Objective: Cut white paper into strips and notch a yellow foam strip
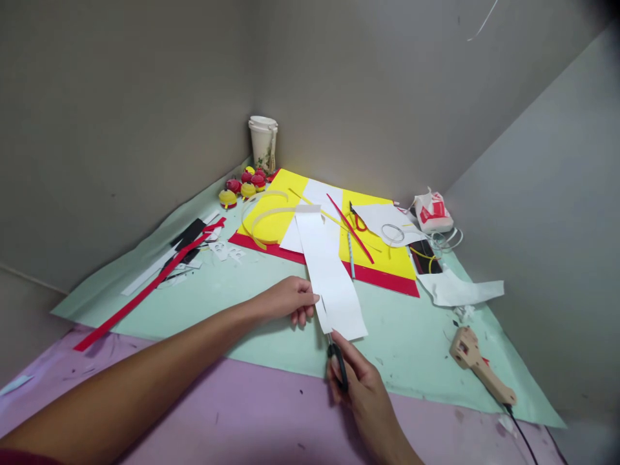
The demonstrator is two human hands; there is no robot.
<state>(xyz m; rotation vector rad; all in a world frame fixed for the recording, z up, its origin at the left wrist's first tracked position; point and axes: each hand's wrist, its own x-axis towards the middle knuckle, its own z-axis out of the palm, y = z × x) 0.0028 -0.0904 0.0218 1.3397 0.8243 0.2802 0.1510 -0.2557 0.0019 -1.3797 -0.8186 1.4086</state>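
White paper strip (334, 271) taken as landmark; all places are given from it. Its long axis is run away from the wearer, leaned slightly to the left at the far end. The strip is lapped at its far part over a yellow sheet (261, 226), while its near end is spread above a pale green sheet (402, 349). A narrow slit is seen near the strip's left edge, roughly in line with that long axis.

Governing relation, as judged: scissors (343, 371) are set at the strip's near edge, close to the slit's near end, and pointed away from the wearer, so the strip lies ahead of the right hand (361, 384). How far the blades are parted cannot be told; only the black handles are clearly shown.

Pose: the right hand is placed just below the near edge and is closed around the handles, index finger extended forward to that edge. The left hand (293, 300) is brought in from the left with its forearm slanted; the strip's left edge is pinched between thumb and curled fingers, beside the slit. Both hands are thus stationed at the near half, the left farther up the strip.

Also noted: a long red strip (155, 284) is laid well left of the paper strip; a beige glue gun (479, 368) is laid well to its right.
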